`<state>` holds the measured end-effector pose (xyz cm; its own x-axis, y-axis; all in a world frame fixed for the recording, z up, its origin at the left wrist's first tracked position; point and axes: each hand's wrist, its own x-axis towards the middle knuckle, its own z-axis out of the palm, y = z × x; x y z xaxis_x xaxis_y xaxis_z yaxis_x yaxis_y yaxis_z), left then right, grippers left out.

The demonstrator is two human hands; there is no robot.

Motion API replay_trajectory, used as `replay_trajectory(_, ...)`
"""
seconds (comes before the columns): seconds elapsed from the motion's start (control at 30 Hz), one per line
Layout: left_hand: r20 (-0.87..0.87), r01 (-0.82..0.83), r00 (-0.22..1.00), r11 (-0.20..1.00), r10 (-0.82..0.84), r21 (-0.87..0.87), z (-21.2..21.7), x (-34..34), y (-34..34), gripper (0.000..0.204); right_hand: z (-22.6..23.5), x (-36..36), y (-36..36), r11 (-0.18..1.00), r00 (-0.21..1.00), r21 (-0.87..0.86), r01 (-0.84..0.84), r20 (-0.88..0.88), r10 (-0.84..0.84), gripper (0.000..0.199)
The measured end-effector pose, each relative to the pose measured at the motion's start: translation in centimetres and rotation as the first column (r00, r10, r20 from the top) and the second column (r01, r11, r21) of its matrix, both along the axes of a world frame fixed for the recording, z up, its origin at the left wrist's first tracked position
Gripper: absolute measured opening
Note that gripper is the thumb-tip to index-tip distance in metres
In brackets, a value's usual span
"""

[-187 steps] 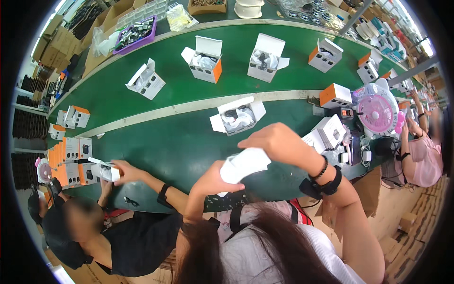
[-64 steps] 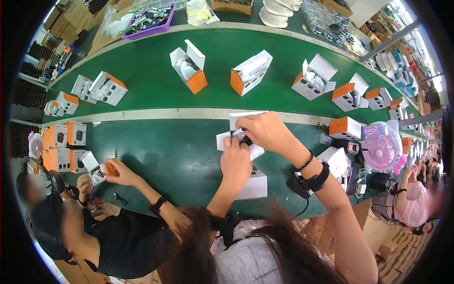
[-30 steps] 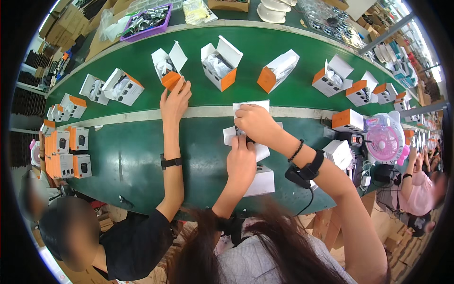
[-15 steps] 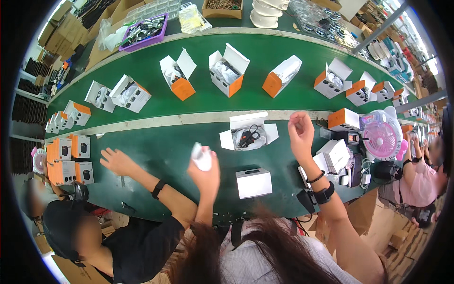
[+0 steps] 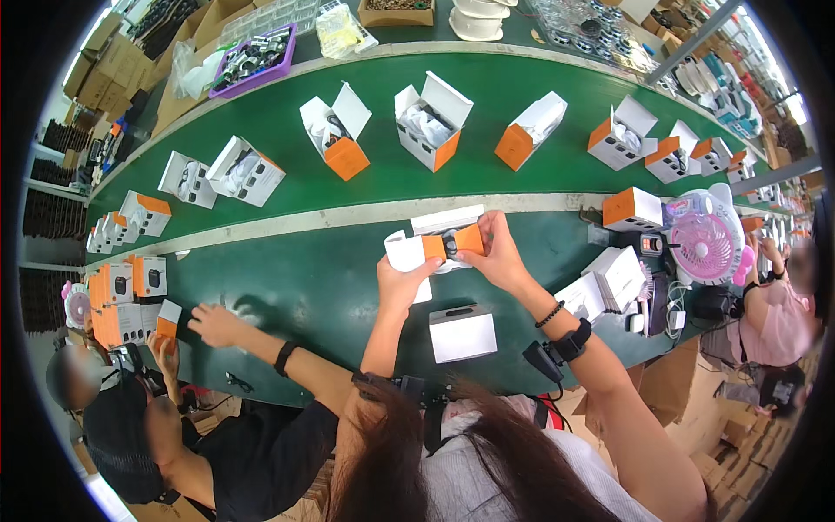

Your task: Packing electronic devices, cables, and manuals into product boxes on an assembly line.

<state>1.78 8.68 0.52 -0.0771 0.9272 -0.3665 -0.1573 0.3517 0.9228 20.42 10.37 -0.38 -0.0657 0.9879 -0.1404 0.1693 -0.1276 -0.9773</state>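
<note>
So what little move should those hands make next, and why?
Perhaps tip the white box lid forward and down: it stands raised behind the orange side flaps, which lean inward with the left hand and right hand at them, leaving a dark item exposed between.

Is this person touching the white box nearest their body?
No, the white box stands apart, with the left hand and right hand at the open box beyond.

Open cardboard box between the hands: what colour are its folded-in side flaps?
Both side flaps are orange, seen best in the head view.
</note>
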Motion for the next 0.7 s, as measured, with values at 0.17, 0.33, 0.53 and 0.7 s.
replay_trajectory(0.17, 0.014, -0.096, 0.995, 0.993, 0.096, 0.07, -0.9, 0.3, -0.2, 0.038, 1.8, -0.7, 1.0, 0.944, 0.991, 0.325, -0.047, 0.136, 0.003, 0.049)
replay_trajectory(0.33, 0.107, -0.177, 0.976, 0.978, 0.189, -0.114, -2.8, -1.3, -1.2, 0.029, 0.4, 2.0, 2.0, 0.917, 0.965, 0.313, -0.249, -0.003, 0.263, 0.028)
replay_trajectory(0.53, 0.217, -0.08, 0.972, 0.995, 0.091, -0.058, -0.1, -3.7, -0.7, 0.027, 5.0, 1.7, 2.4, 0.836, 0.892, 0.333, -0.436, 0.28, 0.354, 0.026)
replay_trajectory(0.7, -0.028, 0.057, 0.998, 0.997, -0.055, 0.052, 1.5, -2.3, 0.2, 0.035, 4.3, 1.4, 2.1, 0.829, 0.87, 0.338, -0.446, 0.382, 0.313, 0.032)
